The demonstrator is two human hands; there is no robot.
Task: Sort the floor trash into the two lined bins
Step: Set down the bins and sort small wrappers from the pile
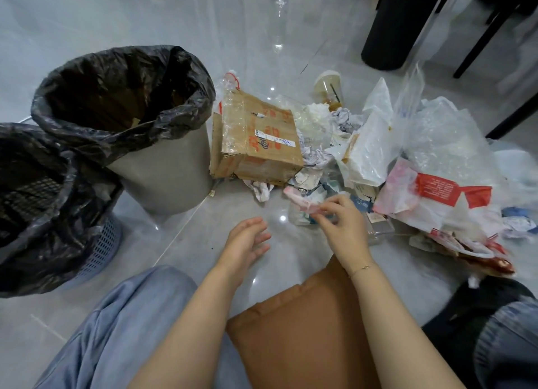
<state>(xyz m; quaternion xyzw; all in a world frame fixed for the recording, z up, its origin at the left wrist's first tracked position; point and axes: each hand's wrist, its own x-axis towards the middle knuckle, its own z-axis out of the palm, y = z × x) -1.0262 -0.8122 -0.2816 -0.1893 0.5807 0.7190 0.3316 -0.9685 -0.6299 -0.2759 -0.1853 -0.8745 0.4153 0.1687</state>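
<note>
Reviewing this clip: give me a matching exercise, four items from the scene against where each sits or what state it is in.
Items
1. taped brown cardboard box
2. clear plastic cup with brownish dregs
3. left hand
4. right hand

States
A. pinching a pink wrapper
B. open, holding nothing
C. beside the grey bin with black liner
D. lying at the pile's far edge

Pairs: 1-C, 2-D, 3-B, 4-A

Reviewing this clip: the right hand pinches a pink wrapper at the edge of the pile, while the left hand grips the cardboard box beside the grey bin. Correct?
Not quite. In the head view the left hand hangs open above the floor, holding nothing, apart from the cardboard box. The rest stands: the right hand pinches the pink wrapper.
</note>
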